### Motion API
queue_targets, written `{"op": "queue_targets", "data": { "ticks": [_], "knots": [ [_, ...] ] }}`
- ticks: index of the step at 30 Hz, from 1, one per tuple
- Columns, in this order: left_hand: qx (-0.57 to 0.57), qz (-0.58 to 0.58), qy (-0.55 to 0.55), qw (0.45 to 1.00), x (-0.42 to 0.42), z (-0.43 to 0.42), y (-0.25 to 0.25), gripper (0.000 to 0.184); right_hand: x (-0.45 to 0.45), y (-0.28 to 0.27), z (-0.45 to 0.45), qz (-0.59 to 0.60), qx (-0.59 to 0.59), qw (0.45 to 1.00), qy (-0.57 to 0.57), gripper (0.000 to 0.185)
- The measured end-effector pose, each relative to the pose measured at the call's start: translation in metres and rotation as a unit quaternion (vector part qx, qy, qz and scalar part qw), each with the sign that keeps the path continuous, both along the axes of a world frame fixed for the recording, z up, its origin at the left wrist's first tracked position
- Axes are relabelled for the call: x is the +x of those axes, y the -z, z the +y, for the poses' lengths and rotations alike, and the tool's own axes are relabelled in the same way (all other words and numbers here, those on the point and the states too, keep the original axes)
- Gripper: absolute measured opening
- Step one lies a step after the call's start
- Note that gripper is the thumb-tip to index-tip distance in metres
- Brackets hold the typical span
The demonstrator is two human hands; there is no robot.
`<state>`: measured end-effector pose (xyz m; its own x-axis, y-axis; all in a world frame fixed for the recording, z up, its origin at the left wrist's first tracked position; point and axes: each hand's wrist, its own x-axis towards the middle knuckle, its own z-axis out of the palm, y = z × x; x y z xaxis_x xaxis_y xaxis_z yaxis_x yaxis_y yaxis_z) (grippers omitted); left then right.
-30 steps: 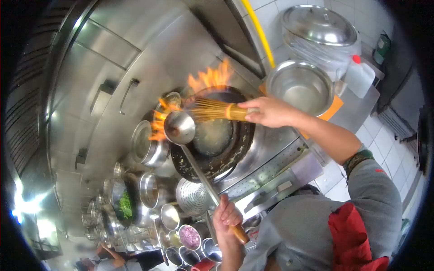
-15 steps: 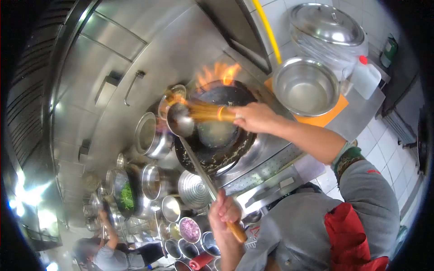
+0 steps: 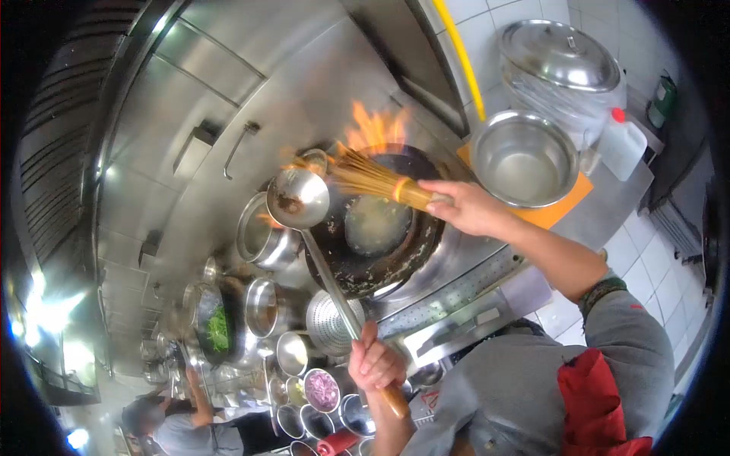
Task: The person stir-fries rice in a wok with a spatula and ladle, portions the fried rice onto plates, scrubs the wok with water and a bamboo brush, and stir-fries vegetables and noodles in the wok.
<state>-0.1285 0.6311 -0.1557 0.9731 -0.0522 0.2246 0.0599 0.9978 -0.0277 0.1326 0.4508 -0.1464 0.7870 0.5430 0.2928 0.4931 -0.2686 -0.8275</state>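
My left hand (image 3: 378, 363) is closed around the wooden-ended handle of a long metal ladle (image 3: 299, 199). The ladle's round bowl, with a brown patch on it, is held up above the left rim of a dark wok (image 3: 353, 281). My right hand (image 3: 473, 207) grips a bamboo wok brush (image 3: 380, 184) bound with a yellow band. Its bristles point left over the wok, close to the ladle bowl. Cloudy liquid (image 3: 376, 226) lies in the wok bottom, and small pale bits cling to the wall. Flames (image 3: 376, 125) rise behind the far rim.
A steel basin (image 3: 525, 159) stands on an orange board at right, beside a white jug (image 3: 620, 144) and a lidded pot (image 3: 559, 57). Left of the wok are several pots, a perforated strainer (image 3: 328, 319) and a bowl of chopped purple pieces (image 3: 322, 390). Another person (image 3: 190, 433) works at lower left.
The brush has come away from the ladle bowl, which it overlapped before. The ladle bowl has turned and shows more of its face. The whole view has shifted slightly.
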Motion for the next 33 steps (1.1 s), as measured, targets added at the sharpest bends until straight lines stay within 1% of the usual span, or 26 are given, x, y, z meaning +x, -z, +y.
{"op": "queue_targets", "data": {
  "ticks": [1,2,3,5,6,7,8,9,10,11,12,13,15,16,19,20,22,23,24,26,28,31,32,33],
  "knots": [
    [-0.003,-0.006,0.008,1.0,0.0,-0.002,0.0,0.023,-0.007,-0.004,-0.007,-0.006,0.046,0.999,0.01,0.047],
    [-0.008,0.014,0.007,1.0,0.002,-0.008,-0.006,0.024,-0.014,-0.016,-0.006,-0.048,0.083,0.995,-0.001,0.047],
    [0.003,0.019,0.02,1.0,0.002,-0.012,-0.011,0.023,-0.011,-0.009,0.002,-0.107,0.091,0.99,-0.011,0.048],
    [0.023,0.021,0.049,0.998,0.008,-0.021,-0.02,0.023,0.002,-0.01,0.016,-0.158,-0.022,0.987,0.013,0.051],
    [0.008,0.026,0.056,0.998,0.011,-0.028,-0.027,0.021,0.015,0.001,0.023,-0.167,-0.071,0.98,0.076,0.05],
    [0.016,0.047,0.055,0.997,0.011,-0.031,-0.037,0.021,0.017,0.023,0.022,-0.119,0.009,0.984,0.135,0.05],
    [0.018,0.041,0.045,0.998,0.023,-0.034,-0.045,0.021,0.031,0.035,0.016,-0.096,0.089,0.975,0.182,0.049],
    [0.016,0.054,0.031,0.998,0.028,-0.039,-0.05,0.021,0.034,0.042,0.004,-0.046,0.147,0.968,0.2,0.05],
    [0.041,0.102,0.009,0.994,0.028,-0.044,-0.054,0.021,0.034,0.04,-0.008,0.001,0.208,0.953,0.218,0.05],
    [0.102,0.132,0.009,0.986,0.033,-0.041,-0.052,0.018,0.036,0.031,-0.029,0.111,0.24,0.944,0.199,0.054],
    [0.18,0.18,-0.01,0.967,0.038,-0.046,-0.054,0.016,0.034,0.013,-0.05,0.219,0.27,0.918,0.189,0.057],
    [0.255,0.228,-0.027,0.939,0.041,-0.053,-0.057,0.015,0.036,0.009,-0.065,0.239,0.305,0.909,0.156,0.058],
    [0.402,0.251,-0.029,0.88,0.056,-0.078,-0.065,0.015,0.044,0.009,-0.103,0.279,0.365,0.883,0.099,0.06],
    [0.467,0.259,-0.031,0.845,0.067,-0.091,-0.063,0.016,0.044,0.003,-0.121,0.294,0.394,0.87,0.047,0.06],
    [0.512,0.244,0.024,0.823,0.109,-0.128,-0.033,0.019,0.043,-0.028,-0.139,0.233,0.369,0.9,-0.023,0.063],
    [0.526,0.245,0.042,0.814,0.126,-0.144,-0.019,0.021,0.044,-0.042,-0.14,0.223,0.358,0.906,-0.032,0.061],
    [0.543,0.235,0.066,0.804,0.154,-0.177,0.007,0.024,0.05,-0.074,-0.14,0.171,0.21,0.963,0.009,0.059],
    [0.548,0.227,0.071,0.802,0.166,-0.193,0.022,0.026,0.053,-0.091,-0.136,0.138,0.137,0.981,0.026,0.057],
    [0.571,0.214,0.059,0.79,0.178,-0.209,0.043,0.027,0.052,-0.108,-0.129,0.117,0.038,0.991,0.049,0.052],
    [0.601,0.202,0.042,0.772,0.205,-0.236,0.079,0.03,0.063,-0.113,-0.101,-0.023,-0.071,0.997,0.002,0.051],
    [0.615,0.203,0.038,0.761,0.226,-0.25,0.098,0.033,0.073,-0.111,-0.065,-0.18,-0.148,0.972,-0.041,0.047],
    [0.696,0.177,0.08,0.691,0.246,-0.244,0.104,0.036,0.085,-0.097,-0.005,-0.254,-0.295,0.911,-0.133,0.041],
    [0.7,0.136,0.087,0.696,0.247,-0.238,0.104,0.04,0.083,-0.098,0.017,-0.249,-0.37,0.883,-0.143,0.038],
    [0.732,0.091,0.074,0.671,0.243,-0.229,0.104,0.04,0.078,-0.098,0.039,-0.241,-0.441,0.851,-0.151,0.035]
  ]
}}
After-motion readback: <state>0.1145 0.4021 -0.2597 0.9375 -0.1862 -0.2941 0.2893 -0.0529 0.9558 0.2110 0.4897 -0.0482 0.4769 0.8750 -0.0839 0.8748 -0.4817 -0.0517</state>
